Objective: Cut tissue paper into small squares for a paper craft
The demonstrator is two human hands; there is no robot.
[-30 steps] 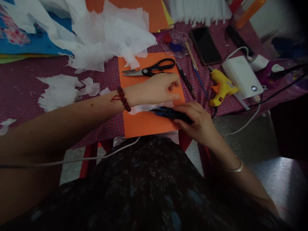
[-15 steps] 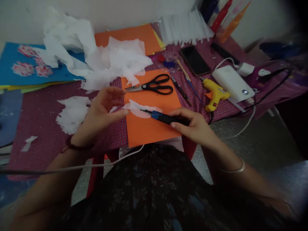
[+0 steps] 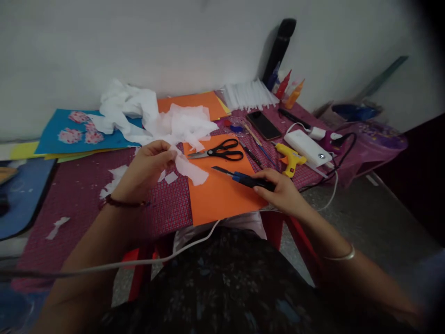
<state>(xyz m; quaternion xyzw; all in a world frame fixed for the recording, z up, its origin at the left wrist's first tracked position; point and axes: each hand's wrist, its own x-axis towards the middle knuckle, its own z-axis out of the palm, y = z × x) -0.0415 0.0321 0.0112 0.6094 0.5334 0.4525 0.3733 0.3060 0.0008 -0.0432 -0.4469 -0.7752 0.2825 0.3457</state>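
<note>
Between the thumb and fingers of my left hand [image 3: 153, 160] is one end of a strip of white tissue paper [image 3: 192, 171], which hangs out over the orange sheet [image 3: 215, 199]. My right hand [image 3: 278, 188] grips a black and blue utility knife [image 3: 248, 179], its blade pointing left and a little apart from the strip. Black-handled scissors [image 3: 225, 150] lie on the orange sheet just beyond the knife. Small white scraps [image 3: 171, 177] rest on the checked cloth below my left fingers.
Crumpled white tissue [image 3: 128, 104] lies at the back left, by a blue sheet [image 3: 48, 139] with pink-white tufts. On the right are a phone [image 3: 263, 125], a yellow glue gun [image 3: 290, 159] and a white power box [image 3: 308, 147]. A white cable [image 3: 194, 243] crosses before my lap.
My left hand has closed on the tissue strip and lifted it left, away from the blade. The knife stays in my right hand. The camera view has tilted up, showing more wall.
</note>
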